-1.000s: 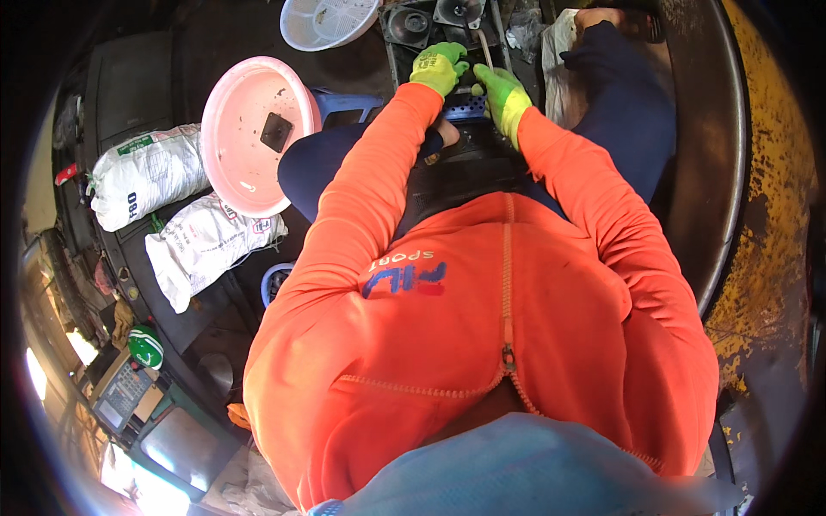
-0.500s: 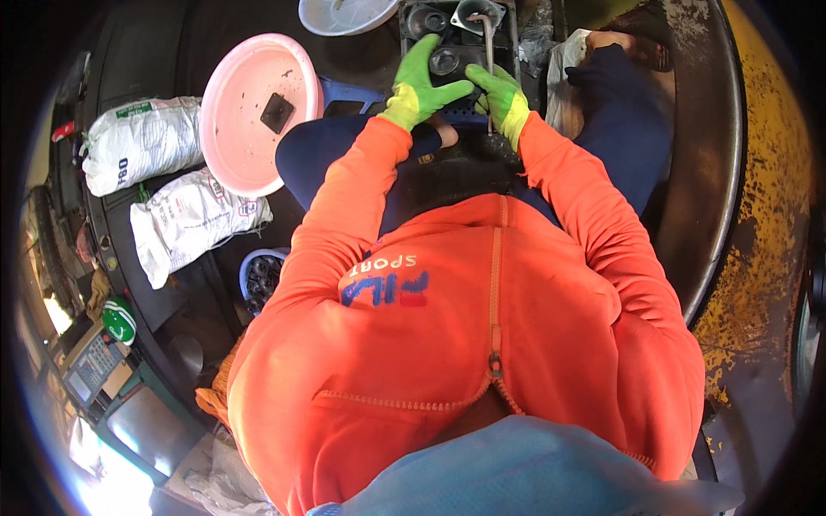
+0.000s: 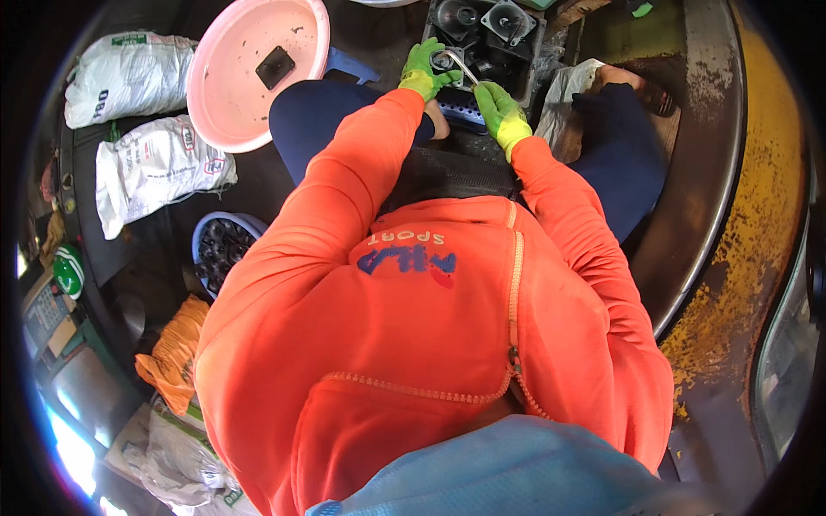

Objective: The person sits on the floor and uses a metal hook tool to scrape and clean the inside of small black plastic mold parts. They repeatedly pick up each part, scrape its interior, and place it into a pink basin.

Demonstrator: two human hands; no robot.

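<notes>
The person's right hand, in a green and yellow glove, has its fingers clenched on the near end of a bent metal rod. The rod slants up and to the left from there, and its curved far end lies at the fingers of the left hand, gloved alike. The left thumb and fingers stand apart, but I cannot tell whether they grip the rod or only meet it. Both hands are at the near side of a dark crate holding black cone-shaped parts, 1 of them with a pale square flange. A blue perforated piece sits between the hands, lower down. To the left, a pink basin holds a black square piece, with 2 white sacks beside it and a blue-rimmed basin full of black parts nearer the body
</notes>
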